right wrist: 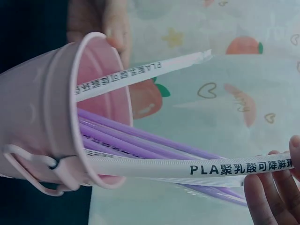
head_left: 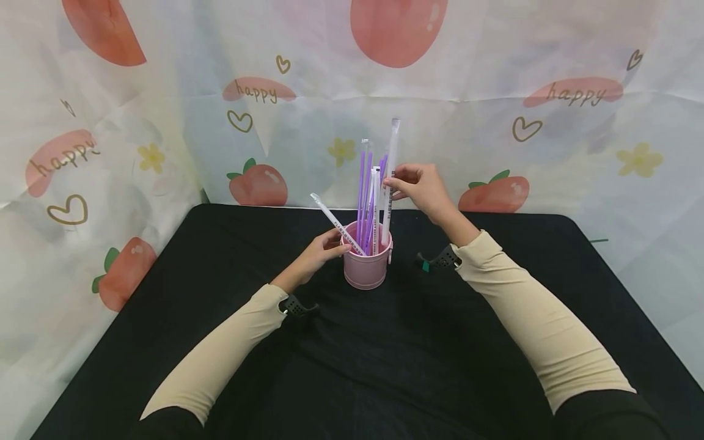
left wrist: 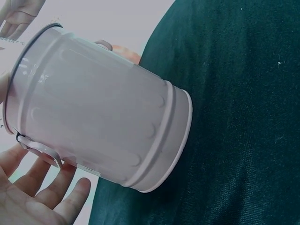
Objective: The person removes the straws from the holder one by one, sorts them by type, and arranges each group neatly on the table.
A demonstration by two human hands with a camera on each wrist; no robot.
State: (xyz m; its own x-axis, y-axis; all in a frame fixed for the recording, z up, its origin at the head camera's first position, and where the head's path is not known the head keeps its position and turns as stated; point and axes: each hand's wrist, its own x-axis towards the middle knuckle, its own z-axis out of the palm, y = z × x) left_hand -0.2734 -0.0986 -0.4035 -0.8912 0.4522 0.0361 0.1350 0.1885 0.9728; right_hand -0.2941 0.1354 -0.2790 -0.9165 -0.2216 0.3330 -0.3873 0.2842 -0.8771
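A small pink metal bucket [head_left: 365, 272] stands upright on the black-covered table, holding several straws. My left hand [head_left: 316, 256] grips it at the left of the rim; in the left wrist view the fingers [left wrist: 61, 192] lie by a side handle [left wrist: 44, 149]. With thumb and fingertips, my right hand [head_left: 423, 186] pinches a white paper-wrapped straw [head_left: 393, 146] printed "PLA". This straw stands nearly upright, its lower end inside the bucket's mouth. Purple straws [head_left: 361, 183] in clear wrap fill the middle. Another white wrapped straw [head_left: 332, 217] leans out to the left.
The table [head_left: 352, 366] has a black cloth over it. Behind and to the left hangs a pale curtain [head_left: 308, 134] printed with peaches, hearts and "happy". Dark straps [head_left: 299, 307] sit at both wrists, below the beige sleeves.
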